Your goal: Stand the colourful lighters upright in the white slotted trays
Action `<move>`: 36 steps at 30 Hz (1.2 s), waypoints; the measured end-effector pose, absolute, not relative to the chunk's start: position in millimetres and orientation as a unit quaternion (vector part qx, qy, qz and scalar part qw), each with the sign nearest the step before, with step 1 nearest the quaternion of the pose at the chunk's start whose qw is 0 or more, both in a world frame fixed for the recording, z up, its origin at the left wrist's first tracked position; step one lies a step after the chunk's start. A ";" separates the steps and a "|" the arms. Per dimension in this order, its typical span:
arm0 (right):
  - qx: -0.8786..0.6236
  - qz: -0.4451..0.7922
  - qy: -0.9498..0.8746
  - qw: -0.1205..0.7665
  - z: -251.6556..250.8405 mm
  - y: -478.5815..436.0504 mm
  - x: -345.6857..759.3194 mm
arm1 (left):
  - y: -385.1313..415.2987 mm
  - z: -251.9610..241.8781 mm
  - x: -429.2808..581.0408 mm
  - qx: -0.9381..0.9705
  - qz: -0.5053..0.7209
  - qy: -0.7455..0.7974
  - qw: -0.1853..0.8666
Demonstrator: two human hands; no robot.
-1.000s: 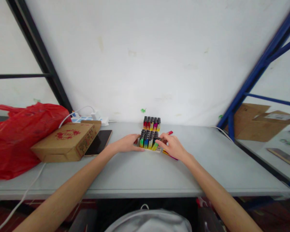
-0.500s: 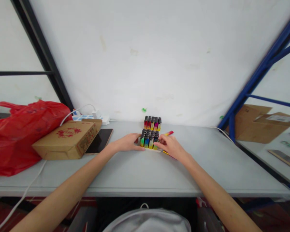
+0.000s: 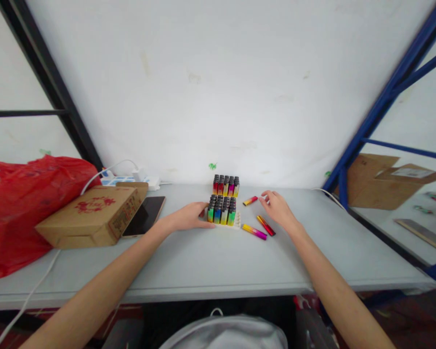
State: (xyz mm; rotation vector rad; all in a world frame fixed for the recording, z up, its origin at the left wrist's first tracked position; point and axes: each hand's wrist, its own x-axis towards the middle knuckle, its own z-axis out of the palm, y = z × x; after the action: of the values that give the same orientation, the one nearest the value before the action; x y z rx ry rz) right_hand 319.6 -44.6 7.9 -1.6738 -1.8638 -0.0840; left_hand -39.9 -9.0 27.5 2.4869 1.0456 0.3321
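Note:
Several upright lighters (image 3: 221, 213) with black tops stand in rows in a white tray (image 3: 237, 222), whose right end shows bare slots. Behind it is another block of upright lighters (image 3: 225, 185). My left hand (image 3: 192, 216) rests against the front block's left side, fingers curved round its edge. My right hand (image 3: 275, 206) is apart from the tray, over the table, with fingers loosely spread and nothing in them. Between the tray and my right hand lie a red-yellow lighter (image 3: 250, 200), a red lighter (image 3: 266, 226) and a yellow-purple lighter (image 3: 254, 231).
On the left of the grey table (image 3: 189, 266) are a red plastic bag (image 3: 32, 203), a cardboard box (image 3: 94, 213), a dark phone (image 3: 145, 215) and a white power strip (image 3: 153, 183). An open carton (image 3: 370, 182) stands beyond the blue frame at right.
My right hand has left the lighters in the tray and moved right, uncovering the loose lighters and the tray's right end. My left hand keeps its place at the tray. The view has shifted slightly.

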 end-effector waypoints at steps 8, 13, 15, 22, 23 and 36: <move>-0.496 0.208 -0.811 0.229 39.7 -73.5 317.1 | -7.6 24.9 -39.4 0.892 0.115 0.385 0.206; -0.489 0.254 -0.814 0.185 39.0 -78.8 311.3 | -6.6 23.3 -39.7 0.894 0.109 0.383 0.206; -0.484 0.263 -0.819 0.158 36.4 -78.3 310.0 | -7.3 23.9 -39.6 0.894 0.112 0.382 0.206; -0.476 0.199 -0.816 0.260 31.9 -72.2 307.6 | -9.4 26.1 -39.7 0.893 0.129 0.366 0.227; -0.479 0.204 -0.806 0.283 31.7 -71.3 308.1 | -9.4 26.1 -39.8 0.893 0.132 0.363 0.231; -0.453 0.399 -0.608 0.515 20.7 -56.6 276.2 | -9.5 26.6 -39.1 0.889 0.124 0.380 0.222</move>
State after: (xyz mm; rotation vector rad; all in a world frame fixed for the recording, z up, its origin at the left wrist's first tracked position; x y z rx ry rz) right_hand 276.2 -56.6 20.7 -1.0891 -1.4599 0.9594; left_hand -39.1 -9.5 26.6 2.4573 1.0495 0.3435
